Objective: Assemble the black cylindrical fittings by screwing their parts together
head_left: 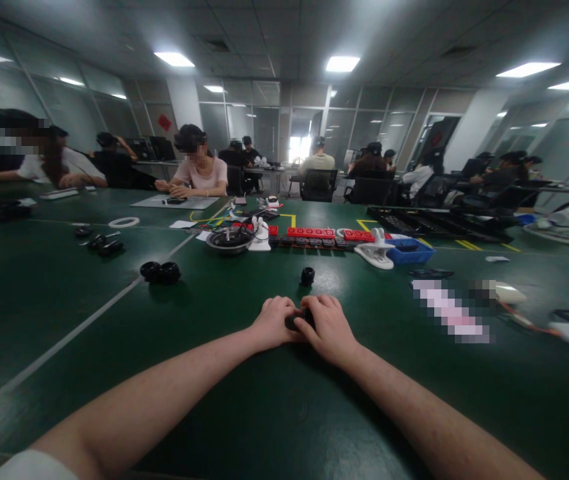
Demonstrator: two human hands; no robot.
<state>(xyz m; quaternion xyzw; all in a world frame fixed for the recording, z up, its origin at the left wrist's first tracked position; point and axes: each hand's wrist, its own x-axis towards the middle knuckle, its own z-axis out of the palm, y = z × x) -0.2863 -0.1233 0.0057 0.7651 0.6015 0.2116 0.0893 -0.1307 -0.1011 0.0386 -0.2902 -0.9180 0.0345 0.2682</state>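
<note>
Head view: both hands are together over the green table (244,413), near its middle, working one small black part (292,323). Left hand (278,320): fingers curled in and closed, up against the part's left side; exact fingertip contact is hidden. Right hand (328,327): bent over the part's right side, fingers curled, thumb laid across it, so it's pinched there. Part sits between the two hands, mostly covered; can't tell whether it touches the tabletop. Just beyond the hands, a black cylindrical piece (307,275) stands alone on the green surface, apart from the fingers. Off to the left, a pair of round black pieces (160,272) sit side by side, near the pale line (99,310) running diagonally over the table. Farther left, more black parts (107,243) and a white ring (124,222). Centre back: round dish (229,248) with black cable in it, then a row of red blocks (310,232), a white clip-like stand (377,252) and a blue bin (411,252) on the right of that row. Right side: blurred-out pinkish item (449,311) lying flat, well apart from the right hand. Across the table, a person in a pale pink top (203,175) sits at a grey mat (154,202).
</note>
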